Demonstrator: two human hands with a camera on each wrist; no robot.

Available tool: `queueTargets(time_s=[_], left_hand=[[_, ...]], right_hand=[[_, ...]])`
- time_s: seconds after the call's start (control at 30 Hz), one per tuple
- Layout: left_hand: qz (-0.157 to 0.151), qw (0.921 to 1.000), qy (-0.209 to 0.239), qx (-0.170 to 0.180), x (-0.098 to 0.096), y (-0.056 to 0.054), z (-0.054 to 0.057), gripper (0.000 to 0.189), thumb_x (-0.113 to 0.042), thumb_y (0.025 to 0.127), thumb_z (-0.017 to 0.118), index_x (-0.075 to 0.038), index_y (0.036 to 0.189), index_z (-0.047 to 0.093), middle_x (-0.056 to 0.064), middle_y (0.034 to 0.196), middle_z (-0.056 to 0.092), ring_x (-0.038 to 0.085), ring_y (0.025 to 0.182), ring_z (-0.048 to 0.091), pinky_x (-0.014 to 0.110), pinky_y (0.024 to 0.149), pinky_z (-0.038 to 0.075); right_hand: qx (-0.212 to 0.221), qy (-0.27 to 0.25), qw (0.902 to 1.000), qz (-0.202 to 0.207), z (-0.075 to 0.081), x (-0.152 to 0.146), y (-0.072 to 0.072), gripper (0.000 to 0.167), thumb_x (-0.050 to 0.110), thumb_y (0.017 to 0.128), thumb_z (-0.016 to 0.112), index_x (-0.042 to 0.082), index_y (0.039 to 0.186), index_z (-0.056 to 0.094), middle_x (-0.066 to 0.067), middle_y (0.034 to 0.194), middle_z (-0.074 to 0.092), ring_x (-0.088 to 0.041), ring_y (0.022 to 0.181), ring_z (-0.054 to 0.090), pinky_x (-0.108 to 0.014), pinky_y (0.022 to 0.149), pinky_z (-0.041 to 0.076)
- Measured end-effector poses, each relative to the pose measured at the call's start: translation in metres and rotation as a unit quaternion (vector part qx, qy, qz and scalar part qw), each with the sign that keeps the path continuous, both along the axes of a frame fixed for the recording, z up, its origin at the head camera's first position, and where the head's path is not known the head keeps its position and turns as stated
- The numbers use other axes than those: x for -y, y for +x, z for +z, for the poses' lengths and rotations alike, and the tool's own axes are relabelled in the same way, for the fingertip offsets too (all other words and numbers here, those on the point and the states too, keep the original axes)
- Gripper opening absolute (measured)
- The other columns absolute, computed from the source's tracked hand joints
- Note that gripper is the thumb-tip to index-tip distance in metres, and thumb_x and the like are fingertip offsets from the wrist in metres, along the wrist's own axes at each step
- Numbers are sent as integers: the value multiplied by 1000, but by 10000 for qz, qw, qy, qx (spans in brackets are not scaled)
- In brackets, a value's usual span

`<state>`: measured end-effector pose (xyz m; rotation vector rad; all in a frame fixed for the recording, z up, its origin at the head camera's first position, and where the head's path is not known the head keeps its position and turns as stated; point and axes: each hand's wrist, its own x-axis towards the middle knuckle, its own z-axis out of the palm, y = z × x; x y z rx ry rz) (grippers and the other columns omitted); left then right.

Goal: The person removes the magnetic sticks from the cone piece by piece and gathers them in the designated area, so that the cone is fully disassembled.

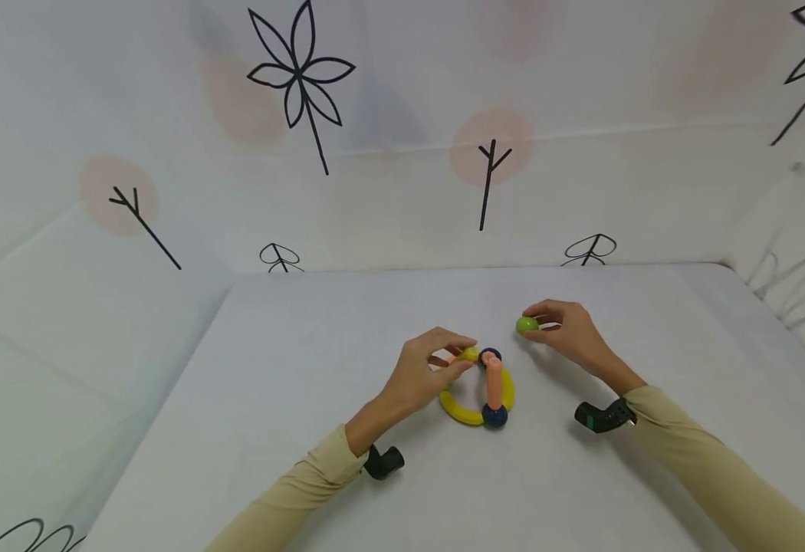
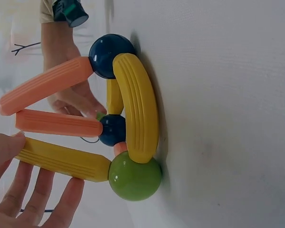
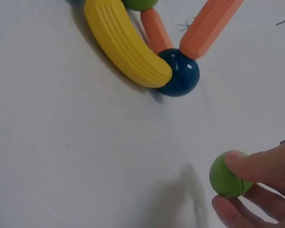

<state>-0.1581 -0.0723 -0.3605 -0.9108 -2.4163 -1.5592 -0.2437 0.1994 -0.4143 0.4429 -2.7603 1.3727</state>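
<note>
One yellow rod (image 2: 64, 160) stands upright on a ring-shaped toy (image 1: 464, 415) on the table (image 1: 292, 383), its top pinched by the left hand (image 1: 418, 373), seemingly for steadiness; nearby, the right hand (image 1: 572, 333) grips a separate green ball (image 1: 526, 325) from opposite sides, presumably for a secure hold.

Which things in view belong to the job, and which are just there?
Job: glossy green ball in the right grip; yellow ridged rod in the left grip; curved yellow rods; ridged orange rods; glossy dark-blue balls; second green ball.

Just there: black wrist cameras; white tabletop; pale printed backdrop.
</note>
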Motion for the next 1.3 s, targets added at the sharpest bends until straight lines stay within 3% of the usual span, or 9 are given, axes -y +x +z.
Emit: queueTargets(time_s=[0.17, 0.43, 0.7, 0.97, 1.13, 1.3], left_hand=[[59, 9999, 76, -83, 7, -2, -1, 23, 2, 85, 67, 4, 107, 62, 16, 102, 63, 29, 92, 60, 31, 71, 55], [222, 9980, 454, 378, 28, -5, -6, 26, 0, 87, 66, 5, 111, 57, 16, 107, 61, 26, 100, 60, 36, 77, 54], [605, 9939, 558, 734, 56, -4, -12, 28, 2, 85, 66, -1, 113, 59, 15, 112, 60, 24, 105, 59, 27, 79, 53], [836, 9898, 264, 1120, 79, -20, -43, 26, -4, 85, 69, 0, 109, 60, 15, 111, 60, 24, 108, 58, 27, 80, 52], [895, 9875, -35, 1297, 88, -21, -50, 21, -4, 83, 71, -1, 103, 64, 7, 104, 63, 19, 100, 59, 25, 76, 53], [919, 9858, -690, 1223, 93, -18, -54, 15, -4, 82, 72, -10, 95, 69, -2, 96, 65, 17, 88, 59, 26, 71, 52]], right_hand=[[-70, 185, 9998, -61, -11, -4, -6, 32, 4, 81, 72, -4, 111, 63, -23, 112, 62, -39, 102, 60, -49, 83, 50], [-538, 186, 9984, -56, -17, -4, -10, 30, -5, 79, 71, -7, 107, 63, -25, 108, 63, -41, 98, 62, -48, 81, 51], [-561, 429, 9973, -204, -15, -10, -7, 28, -4, 80, 70, -6, 107, 62, -26, 110, 62, -43, 99, 61, -49, 80, 51], [-523, 374, 9976, -248, -16, -14, -8, 28, -3, 82, 68, -5, 109, 62, -27, 113, 60, -44, 102, 59, -49, 81, 51], [-541, 346, 9977, -226, -15, -13, -8, 28, -5, 82, 68, -7, 109, 61, -27, 112, 60, -43, 103, 59, -48, 82, 51], [-529, 554, 9967, -255, -10, -15, -6, 31, -2, 82, 67, -4, 112, 61, -26, 118, 58, -42, 109, 54, -50, 83, 50]])
